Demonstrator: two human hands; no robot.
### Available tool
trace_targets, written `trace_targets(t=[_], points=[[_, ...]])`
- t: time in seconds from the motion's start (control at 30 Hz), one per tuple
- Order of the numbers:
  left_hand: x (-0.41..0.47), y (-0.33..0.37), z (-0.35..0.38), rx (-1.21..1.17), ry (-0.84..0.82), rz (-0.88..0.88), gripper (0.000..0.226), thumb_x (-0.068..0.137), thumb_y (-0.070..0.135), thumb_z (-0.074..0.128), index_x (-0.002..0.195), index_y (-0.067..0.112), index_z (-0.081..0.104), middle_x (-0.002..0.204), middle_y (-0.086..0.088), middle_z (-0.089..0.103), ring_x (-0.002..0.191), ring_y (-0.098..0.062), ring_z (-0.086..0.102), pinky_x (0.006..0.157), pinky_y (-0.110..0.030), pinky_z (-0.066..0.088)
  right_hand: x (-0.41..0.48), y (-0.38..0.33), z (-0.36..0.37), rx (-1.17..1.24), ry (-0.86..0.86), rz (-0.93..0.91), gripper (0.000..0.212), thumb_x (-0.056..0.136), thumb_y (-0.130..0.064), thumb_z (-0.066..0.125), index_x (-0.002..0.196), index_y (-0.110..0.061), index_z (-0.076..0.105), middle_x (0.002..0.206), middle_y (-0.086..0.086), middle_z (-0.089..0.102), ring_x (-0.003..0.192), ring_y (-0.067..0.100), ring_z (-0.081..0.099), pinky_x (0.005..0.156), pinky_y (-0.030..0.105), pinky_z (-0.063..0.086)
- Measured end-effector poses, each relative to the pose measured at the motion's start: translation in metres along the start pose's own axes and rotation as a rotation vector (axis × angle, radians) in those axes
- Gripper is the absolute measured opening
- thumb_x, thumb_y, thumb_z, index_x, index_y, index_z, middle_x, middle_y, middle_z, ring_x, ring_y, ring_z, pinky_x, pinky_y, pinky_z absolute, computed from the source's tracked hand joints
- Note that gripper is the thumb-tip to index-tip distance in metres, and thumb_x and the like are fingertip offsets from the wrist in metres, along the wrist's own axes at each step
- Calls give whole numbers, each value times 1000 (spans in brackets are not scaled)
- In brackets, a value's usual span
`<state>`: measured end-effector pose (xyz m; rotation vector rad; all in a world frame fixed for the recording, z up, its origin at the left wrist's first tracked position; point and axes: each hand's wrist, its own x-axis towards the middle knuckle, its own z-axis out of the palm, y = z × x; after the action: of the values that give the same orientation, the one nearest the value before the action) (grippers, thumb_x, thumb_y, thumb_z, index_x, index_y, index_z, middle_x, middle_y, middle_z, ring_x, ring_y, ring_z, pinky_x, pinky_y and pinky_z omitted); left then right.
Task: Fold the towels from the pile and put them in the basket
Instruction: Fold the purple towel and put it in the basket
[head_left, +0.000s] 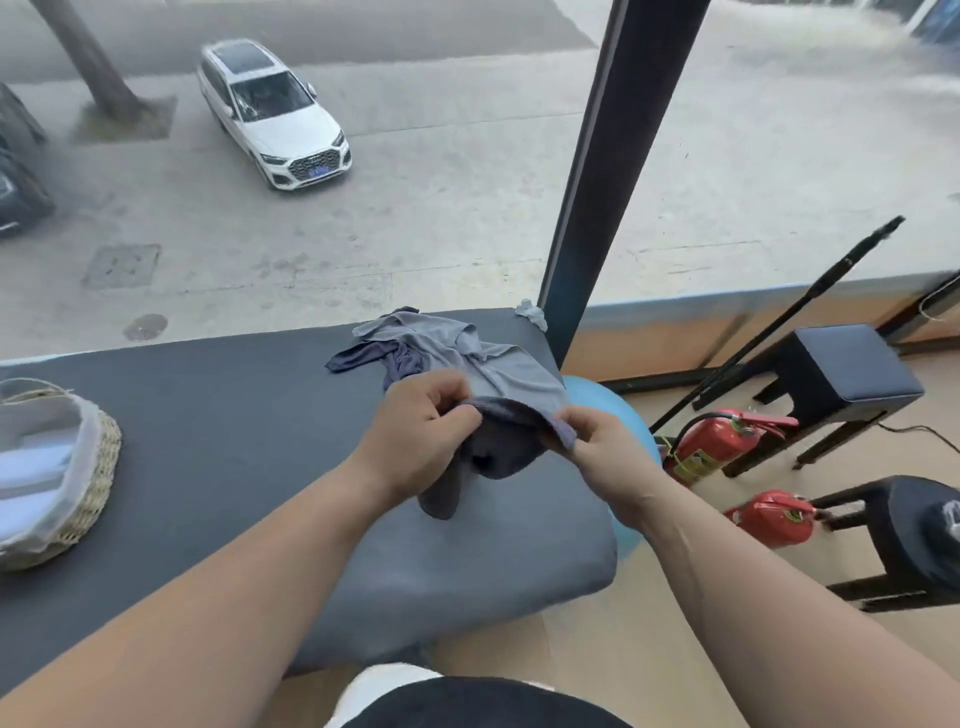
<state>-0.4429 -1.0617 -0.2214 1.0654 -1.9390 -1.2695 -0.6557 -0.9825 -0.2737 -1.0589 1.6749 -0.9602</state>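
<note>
A dark grey-blue towel hangs crumpled between my hands above the dark padded bench. My left hand pinches its upper edge on the left, and my right hand pinches the same edge on the right. Just behind them lies the pile of light grey and darker blue towels, near the bench's far right corner. The woven basket with a white liner stands at the left edge of the view, holding something pale blue.
A small crumpled white cloth lies at the bench's back corner by a dark window post. Right of the bench are a blue ball, two red fire extinguishers, two dark stools and a stand pole.
</note>
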Motion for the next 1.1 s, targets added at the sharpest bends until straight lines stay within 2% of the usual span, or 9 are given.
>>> trace_targets(t=[0.1,0.23,0.33,0.43,0.6,0.77,0.9,1.0,1.1], points=[[-26,11,6,41,15,-63,19,69,18,53,62,4,43,55,-1,38,55,-13,35,55,-30,28,-25,-23,-14,92,-48,-117,30,91,-40,69,89,-10,64,80,8,64,79,16,55,76,36,43],[-61,24,26,-56,-63,-140,26,72,36,70,94,23,65,75,-13,66,66,-20,57,64,-36,46,-55,-49,-16,-149,-81,-310,12,93,-14,60,82,-14,67,73,4,66,67,6,54,63,26,42],[-77,35,47,-12,9,-53,11,85,25,73,94,27,68,76,-1,70,66,-11,58,63,-28,47,-75,-56,-13,-326,-73,-373,17,86,-10,62,76,-23,67,63,-17,62,65,-1,55,58,13,37],[-84,37,55,29,105,-43,13,94,10,64,85,19,68,75,-5,69,65,-10,57,64,-31,47,-84,-48,-9,-356,-47,-399,13,88,-22,67,75,-20,65,64,-7,61,64,6,53,59,25,40],[-101,30,50,-24,129,-71,16,101,8,50,89,12,59,75,-2,65,70,-19,60,72,-33,52,-87,-28,-1,-349,-61,-386,33,87,-28,72,63,-18,50,54,-11,45,54,6,40,54,24,32],[-118,9,26,16,132,-213,19,102,9,41,86,14,51,71,4,48,66,-10,39,65,-32,36,-80,6,18,-506,-190,-291,35,83,-29,74,62,-16,49,55,-3,43,56,9,38,57,31,33],[-131,-7,-5,267,24,-259,18,91,30,63,81,21,50,69,9,51,63,-11,44,61,-31,34,-75,35,45,-761,-310,-173,9,85,-30,71,77,-25,69,62,-8,53,66,12,50,62,29,40],[-142,-25,-26,555,-45,-263,31,75,38,77,83,22,51,74,9,56,74,-18,54,58,-27,34,-70,55,78,-915,-342,-101,19,90,-36,65,89,-18,72,83,-2,60,85,23,55,78,37,48],[-151,-46,-47,529,40,-258,26,88,30,67,76,18,47,66,5,49,68,-20,47,59,-32,32,-70,58,111,-712,-321,-48,19,94,-29,62,85,-13,64,89,2,63,87,21,56,81,37,46]])
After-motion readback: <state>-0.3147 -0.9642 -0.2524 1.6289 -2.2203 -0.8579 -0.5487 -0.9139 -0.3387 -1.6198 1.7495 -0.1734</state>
